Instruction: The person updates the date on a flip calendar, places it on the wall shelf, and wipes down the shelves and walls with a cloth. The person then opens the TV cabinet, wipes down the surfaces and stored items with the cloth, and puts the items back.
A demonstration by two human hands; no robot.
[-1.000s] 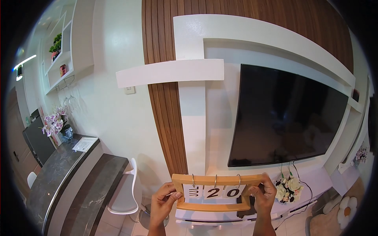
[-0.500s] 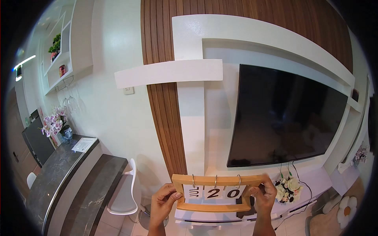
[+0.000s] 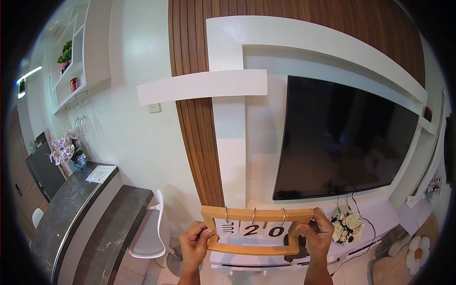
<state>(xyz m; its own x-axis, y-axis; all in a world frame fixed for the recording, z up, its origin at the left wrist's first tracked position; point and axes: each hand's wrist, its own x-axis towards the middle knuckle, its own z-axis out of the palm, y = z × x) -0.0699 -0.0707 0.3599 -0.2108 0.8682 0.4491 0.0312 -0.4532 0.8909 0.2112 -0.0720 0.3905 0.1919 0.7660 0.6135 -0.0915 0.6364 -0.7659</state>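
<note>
A wooden frame calendar is held up near the bottom centre, between both hands. Cards reading "JUL", "2" and "0" hang inside it from metal rings. My left hand pinches the frame's left side between thumb and fingers. On the right side, my right hand grips the frame, thumb in front and fingers round the upper corner. The calendar is in front of a low white TV console.
A large black TV is on the wall at right, above white flowers. At left are a dark marble counter, a white stool and pink flowers. A white ledge crosses the wood panel.
The calendar has shifted slightly left and up at its left side and looks a little tilted. Both hands keep their hold. The view has moved slightly.
</note>
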